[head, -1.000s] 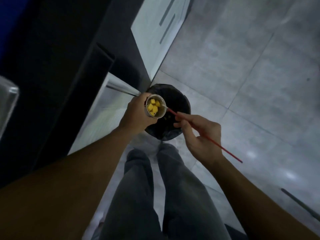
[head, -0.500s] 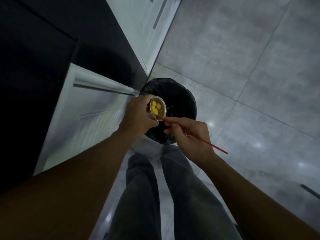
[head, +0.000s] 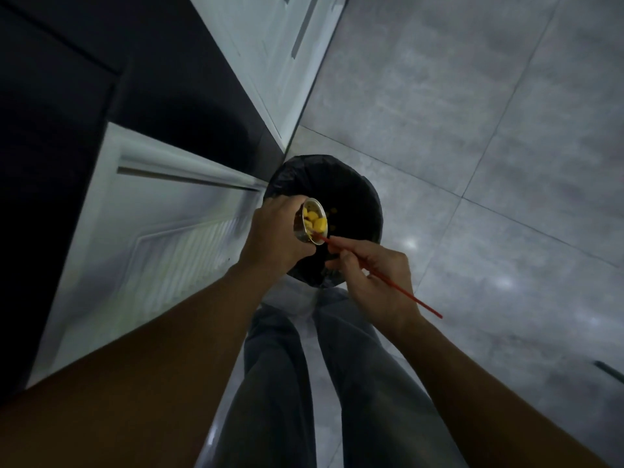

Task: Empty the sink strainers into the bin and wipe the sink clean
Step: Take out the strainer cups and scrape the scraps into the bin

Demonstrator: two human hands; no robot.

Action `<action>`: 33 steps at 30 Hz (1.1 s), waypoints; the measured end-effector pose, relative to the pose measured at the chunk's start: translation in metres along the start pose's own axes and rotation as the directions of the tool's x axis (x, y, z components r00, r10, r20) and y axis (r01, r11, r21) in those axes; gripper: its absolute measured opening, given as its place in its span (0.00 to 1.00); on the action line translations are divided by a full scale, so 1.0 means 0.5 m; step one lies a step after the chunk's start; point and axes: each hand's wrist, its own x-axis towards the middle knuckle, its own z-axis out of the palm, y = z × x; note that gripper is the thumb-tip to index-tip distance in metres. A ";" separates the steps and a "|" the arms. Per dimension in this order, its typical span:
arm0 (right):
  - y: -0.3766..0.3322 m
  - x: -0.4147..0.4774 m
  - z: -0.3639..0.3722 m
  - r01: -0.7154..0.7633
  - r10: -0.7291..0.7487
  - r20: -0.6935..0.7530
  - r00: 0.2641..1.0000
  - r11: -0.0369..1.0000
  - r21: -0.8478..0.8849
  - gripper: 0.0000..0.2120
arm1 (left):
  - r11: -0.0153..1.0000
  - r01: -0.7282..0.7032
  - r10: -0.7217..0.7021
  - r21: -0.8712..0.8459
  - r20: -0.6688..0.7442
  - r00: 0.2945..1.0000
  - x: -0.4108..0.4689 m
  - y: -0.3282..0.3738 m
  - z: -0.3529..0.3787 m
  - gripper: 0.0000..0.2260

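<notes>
From the head view, I judge the first part of the job only partly done. The strainer (head: 312, 225) has a clump of yellow scraps (head: 315, 223) lodged in it, and a few yellow specks show down in the black-lined bin (head: 368, 197), so some has gone in but the cup is not emptied. The sink is not in view, so I cannot tell whether it has been wiped; I take that part, and any second strainer, as left to do.

My left hand (head: 275, 238) is wrapped round the strainer from the side, tipping its mouth toward the bin. The strainer sits over the bin's near-left rim, above the opening. My right hand (head: 374, 278) pinches a thin red stick (head: 422, 305) pen-style, with its tip touching the strainer's lower lip, right at the scraps. The hands are close together but not touching — the stick bridges the gap.

The bin stands on the grey tiled floor (head: 472, 130), just beside a pale cabinet door (head: 152, 214), with my legs (head: 280, 383) below it in the picture.
</notes>
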 end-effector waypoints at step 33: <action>0.020 -0.013 0.006 0.016 -0.011 -0.097 0.995 0.999 0.052 0.13 | 0.990 -0.067 0.063 0.123 0.042 0.997 -0.010 -0.004 -0.026 0.34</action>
